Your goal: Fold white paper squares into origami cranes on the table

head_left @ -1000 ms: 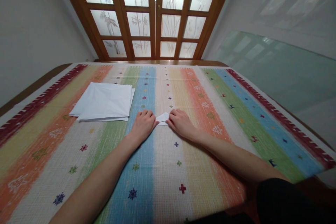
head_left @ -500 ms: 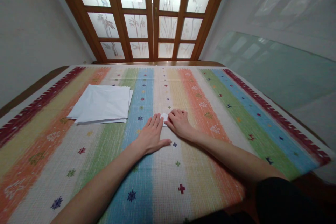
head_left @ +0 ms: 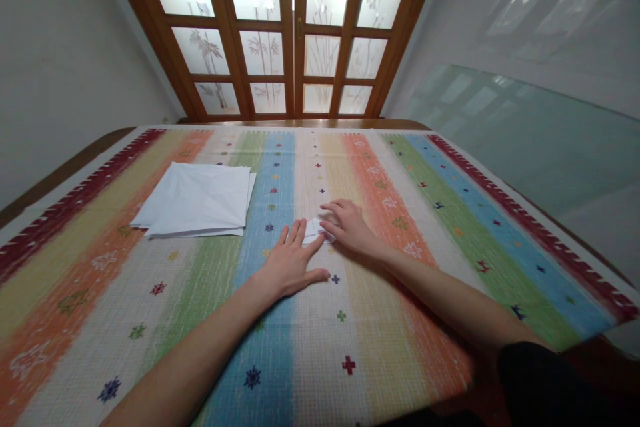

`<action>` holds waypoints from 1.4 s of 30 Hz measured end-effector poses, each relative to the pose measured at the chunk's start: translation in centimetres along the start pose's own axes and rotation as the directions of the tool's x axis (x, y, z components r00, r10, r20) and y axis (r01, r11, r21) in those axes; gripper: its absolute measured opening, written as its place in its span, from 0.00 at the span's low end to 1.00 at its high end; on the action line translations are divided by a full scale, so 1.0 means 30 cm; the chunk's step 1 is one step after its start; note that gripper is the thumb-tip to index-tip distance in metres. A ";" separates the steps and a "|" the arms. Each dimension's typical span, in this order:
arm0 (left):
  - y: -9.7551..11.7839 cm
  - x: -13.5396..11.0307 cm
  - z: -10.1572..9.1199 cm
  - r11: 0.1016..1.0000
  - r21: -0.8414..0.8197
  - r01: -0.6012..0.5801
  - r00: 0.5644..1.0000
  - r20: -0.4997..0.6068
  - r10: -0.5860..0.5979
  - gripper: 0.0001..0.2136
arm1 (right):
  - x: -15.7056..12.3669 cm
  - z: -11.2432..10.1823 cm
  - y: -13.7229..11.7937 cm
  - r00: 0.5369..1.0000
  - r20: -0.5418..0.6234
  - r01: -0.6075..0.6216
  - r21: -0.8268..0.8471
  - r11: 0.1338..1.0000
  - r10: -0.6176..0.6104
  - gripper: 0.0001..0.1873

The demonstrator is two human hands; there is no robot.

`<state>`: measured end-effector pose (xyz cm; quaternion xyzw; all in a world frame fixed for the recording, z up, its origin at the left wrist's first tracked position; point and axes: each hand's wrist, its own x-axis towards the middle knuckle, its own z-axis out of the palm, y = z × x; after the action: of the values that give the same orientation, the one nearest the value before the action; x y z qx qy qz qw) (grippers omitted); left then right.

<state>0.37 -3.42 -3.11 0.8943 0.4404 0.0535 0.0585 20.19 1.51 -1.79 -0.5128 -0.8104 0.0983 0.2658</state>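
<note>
A small piece of folded white paper (head_left: 313,229) lies on the striped tablecloth in front of me, partly covered by both hands. My left hand (head_left: 290,259) rests flat, its fingers spread, with the fingertips on the paper's left side and the thumb stretched out below it. At the paper's right side, my right hand (head_left: 350,227) has its thumb and bent fingers around the edge, seeming to pinch it. The exact contact of the fingertips is hard to see.
A stack of larger white paper sheets (head_left: 197,200) lies to the left on the tablecloth (head_left: 320,333). Beyond the table's far edge stand wooden doors with frosted panes (head_left: 263,53). A glass panel (head_left: 525,127) leans along the right wall.
My right hand has loosened from a tight curl, its fingers now farther apart, and more of the small paper shows. My left index finger has spread toward the right across the paper's lower edge.
</note>
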 end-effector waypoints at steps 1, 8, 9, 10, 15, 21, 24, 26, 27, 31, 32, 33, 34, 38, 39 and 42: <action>0.001 0.000 0.002 1.000 -0.004 0.018 1.000 0.000 -0.018 0.37 | 0.017 0.005 -0.009 0.999 0.050 0.011 -0.011 1.000 -0.010 0.16; 0.019 -0.002 -0.009 0.995 -0.014 0.094 0.996 -0.004 -0.094 0.36 | 0.059 0.029 -0.053 0.983 0.176 0.044 0.004 0.999 -0.044 0.09; 0.021 -0.002 -0.012 0.995 -0.006 0.097 0.995 -0.014 -0.097 0.36 | 0.059 0.030 -0.050 0.986 0.161 0.047 0.020 0.999 -0.050 0.08; 0.024 -0.002 -0.014 0.995 0.001 0.097 0.995 -0.024 -0.097 0.36 | 0.060 0.031 -0.045 0.987 0.150 0.059 0.037 0.998 -0.064 0.06; 0.038 -0.007 -0.025 0.995 0.036 0.089 0.994 -0.070 -0.086 0.36 | 0.068 0.038 -0.005 0.973 0.150 0.161 0.112 0.980 -0.177 0.07; 0.063 -0.012 -0.035 0.986 0.122 0.115 0.991 -0.081 -0.106 0.40 | 0.063 0.043 0.031 0.907 0.119 0.400 0.060 0.915 -0.404 0.08; 0.070 -0.014 -0.030 0.981 0.143 0.134 0.990 -0.061 -0.126 0.42 | 0.058 0.044 0.037 0.863 0.139 0.492 -0.012 0.871 -0.486 0.10; 0.071 -0.016 -0.026 0.979 0.141 0.147 0.989 -0.055 -0.140 0.44 | 0.056 0.045 0.038 0.841 0.153 0.531 -0.060 0.845 -0.518 0.11; 0.071 -0.017 -0.025 0.978 0.139 0.154 0.987 -0.054 -0.148 0.45 | 0.055 0.045 0.039 0.835 0.158 0.544 -0.084 0.835 -0.528 0.12; 0.072 -0.020 -0.031 0.972 0.158 0.172 0.985 -0.041 -0.168 0.46 | 0.047 0.044 0.034 0.815 0.178 0.578 -0.177 0.797 -0.552 0.12; 0.072 -0.021 -0.035 0.970 0.169 0.173 0.985 -0.033 -0.170 0.46 | 0.044 0.043 0.031 0.804 0.182 0.594 -0.201 0.779 -0.566 0.12; 0.073 -0.022 -0.041 0.968 0.179 0.174 0.985 -0.019 -0.173 0.45 | 0.041 0.043 0.028 0.790 0.187 0.613 -0.224 0.758 -0.584 0.12; 0.073 -0.023 -0.047 0.967 0.186 0.176 0.984 -0.002 -0.179 0.45 | 0.038 0.042 0.025 0.775 0.192 0.632 -0.245 0.735 -0.603 0.12; 0.080 -0.027 -0.079 0.958 0.206 0.201 0.972 0.080 -0.221 0.45 | 0.028 0.043 0.020 0.725 0.224 0.687 -0.294 0.664 -0.651 0.12; 0.083 -0.028 -0.089 0.953 0.219 0.209 0.967 0.098 -0.234 0.45 | 0.026 0.045 0.021 0.717 0.233 0.696 -0.296 0.655 -0.657 0.12; 0.093 -0.031 -0.117 0.932 0.273 0.238 0.949 0.141 -0.284 0.47 | 0.024 0.050 0.027 0.699 0.248 0.714 -0.288 0.638 -0.671 0.13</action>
<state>1.47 -5.65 0.74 0.8288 0.5519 -0.0915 -0.0103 19.79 2.68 -3.16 -0.1957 -0.9622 -0.1324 0.1353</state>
